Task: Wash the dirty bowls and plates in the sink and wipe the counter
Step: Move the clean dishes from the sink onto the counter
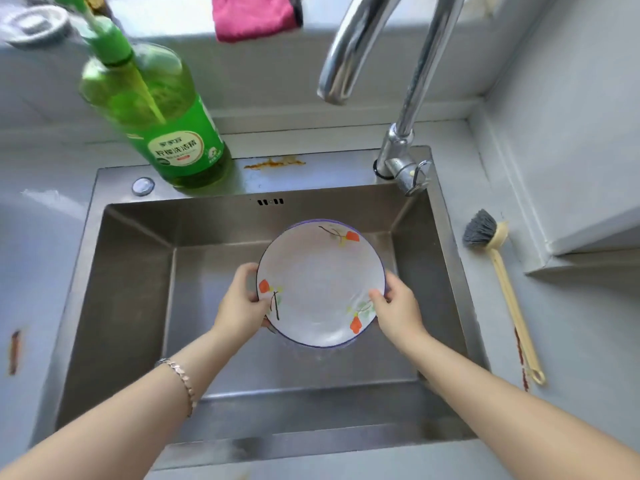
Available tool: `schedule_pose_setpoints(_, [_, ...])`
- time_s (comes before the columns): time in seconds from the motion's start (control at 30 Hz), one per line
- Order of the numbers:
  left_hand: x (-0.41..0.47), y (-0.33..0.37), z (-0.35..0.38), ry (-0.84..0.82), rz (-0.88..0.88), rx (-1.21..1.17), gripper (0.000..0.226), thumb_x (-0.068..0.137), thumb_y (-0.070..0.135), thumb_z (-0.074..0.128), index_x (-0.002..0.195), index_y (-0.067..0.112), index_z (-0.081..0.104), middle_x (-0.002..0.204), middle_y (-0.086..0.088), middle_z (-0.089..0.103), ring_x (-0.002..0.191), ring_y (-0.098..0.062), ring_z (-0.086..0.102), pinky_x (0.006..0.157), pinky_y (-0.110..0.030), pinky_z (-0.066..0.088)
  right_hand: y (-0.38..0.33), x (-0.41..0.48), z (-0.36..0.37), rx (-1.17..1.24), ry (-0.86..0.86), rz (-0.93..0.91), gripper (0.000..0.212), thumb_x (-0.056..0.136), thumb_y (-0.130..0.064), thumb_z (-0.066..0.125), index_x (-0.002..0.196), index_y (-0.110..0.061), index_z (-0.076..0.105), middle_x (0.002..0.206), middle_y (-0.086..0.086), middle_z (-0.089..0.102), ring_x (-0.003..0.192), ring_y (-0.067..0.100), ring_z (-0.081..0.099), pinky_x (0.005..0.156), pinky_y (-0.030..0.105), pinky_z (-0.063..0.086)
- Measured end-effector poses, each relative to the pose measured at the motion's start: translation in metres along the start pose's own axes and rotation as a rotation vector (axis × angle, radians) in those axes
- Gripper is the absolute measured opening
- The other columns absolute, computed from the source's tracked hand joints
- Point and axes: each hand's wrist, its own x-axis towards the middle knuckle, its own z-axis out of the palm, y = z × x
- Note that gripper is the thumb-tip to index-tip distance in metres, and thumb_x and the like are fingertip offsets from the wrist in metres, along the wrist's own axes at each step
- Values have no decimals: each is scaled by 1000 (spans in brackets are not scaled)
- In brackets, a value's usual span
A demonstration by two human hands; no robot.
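Left grip (pixel 242 299) is closed on the plate (pixel 322 285) at its left rim: thumb over the face, other fingers curled underneath. Right grip (pixel 394 306) does the same on the right rim, thumb tip on the face near a printed flower. Two-sided hold is prob. bc a wet plate is slippery, & it lets the person tilt or turn it. Plate is tipped, far edge higher, face toward the camera, likely for checking or draining.

Plate is held up inside the sink (pixel 138 271), above the basin floor, approx. centre, below & in front of the tap (pixel 363 46) spout. No water stream visible.

Looks: round, white, thin blue rim, three orange-red flowers w/ dark stems & a bit of green. No obvious food on the face. Faint ripple by the right thumb may be a water film, can't tell.

Further out: green soap bottle (pixel 166 116) stands on the sink's back ledge, left, within reach, w/ an orange stain (pixel 273 163) on the ledge beside it. Brush (pixel 498 271) lies on the table (pixel 571 341) right of the sink, a red smear (pixel 519 348) alongside its handle. A second smear (pixel 14 351) marks the table at left. Pink cloth (pixel 252 15) hangs at the back. Wiping not yet done, I'd judge.
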Motion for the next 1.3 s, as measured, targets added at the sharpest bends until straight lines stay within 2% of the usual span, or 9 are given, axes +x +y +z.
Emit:
schedule_pose_setpoints(0.23, [-53, 26, -63, 114, 210, -33, 39, 94, 8, 49, 115, 37, 36, 99, -14, 65, 90, -32, 66, 76, -51, 56, -65, -42, 11, -3, 16, -258, 43, 93, -5, 46, 132, -20, 49, 114, -4, 66, 101, 15, 63, 92, 42, 51])
schedule_pose_setpoints(0.4, [-78, 33, -98, 100, 340, 11, 59, 94, 5, 45, 137, 41, 27, 101, 10, 61, 94, -20, 63, 79, -48, 56, -91, -67, 18, -21, 17, -374, 44, 94, -10, 48, 134, -26, 45, 108, -6, 66, 92, 32, 63, 85, 51, 51])
schedule_pose_setpoints(0.53, [-98, 37, -116, 121, 368, -14, 78, 87, -8, 45, 125, 58, 30, 99, 9, 61, 96, -23, 63, 80, -47, 56, -106, -82, 23, -48, 16, -447, 45, 95, -14, 49, 137, -27, 42, 102, 1, 68, 87, 34, 63, 82, 51, 52])
schedule_pose_setpoints(0.6, [-104, 39, -124, 133, 405, -20, 83, 84, -11, 45, 117, 64, 31, 95, 12, 61, 93, -24, 63, 79, -45, 56, -114, -89, 24, -36, 19, -474, 46, 94, -13, 49, 137, -26, 42, 97, 0, 68, 86, 31, 63, 82, 49, 52])
schedule_pose_setpoints(0.7, [-105, 44, -133, 155, 485, -33, 77, 83, -12, 43, 129, 48, 30, 91, 16, 57, 82, -17, 59, 69, -31, 52, -124, -97, 26, -15, 16, -551, 46, 94, -9, 50, 138, -21, 41, 99, -1, 67, 86, 27, 64, 84, 43, 52])
schedule_pose_setpoints(0.83, [-110, 57, -141, 196, 559, -23, 78, 83, -14, 41, 130, 46, 27, 93, 20, 52, 76, -6, 56, 62, -20, 45, -135, -102, 25, -41, 23, -680, 45, 95, -7, 48, 139, -16, 39, 102, -7, 62, 86, 15, 60, 81, 17, 47])
schedule_pose_setpoints(0.93, [-115, 65, -144, 204, 605, -21, 80, 83, -14, 40, 117, 56, 22, 99, 27, 48, 83, 8, 55, 64, -9, 46, -144, -102, 23, -72, 18, -757, 48, 93, -12, 44, 137, -26, 32, 112, -12, 57, 95, 3, 56, 84, 5, 41])
schedule_pose_setpoints(1.07, [-114, 70, -148, 174, 630, -39, 73, 81, -17, 39, 119, 44, 27, 104, 25, 45, 87, 16, 52, 65, -2, 43, -148, -100, 20, -106, 3, -805, 50, 91, -14, 42, 133, -35, 25, 116, -28, 46, 102, -9, 51, 87, -1, 35])
schedule_pose_setpoints(1.3, [-108, 72, -151, 108, 695, -33, 77, 78, -20, 41, 120, 44, 31, 111, 21, 42, 98, -5, 51, 65, -7, 46, -145, -97, 17, -121, -35, -828, 51, 92, -14, 41, 135, -34, 21, 128, -25, 41, 114, -20, 42, 97, 6, 34])
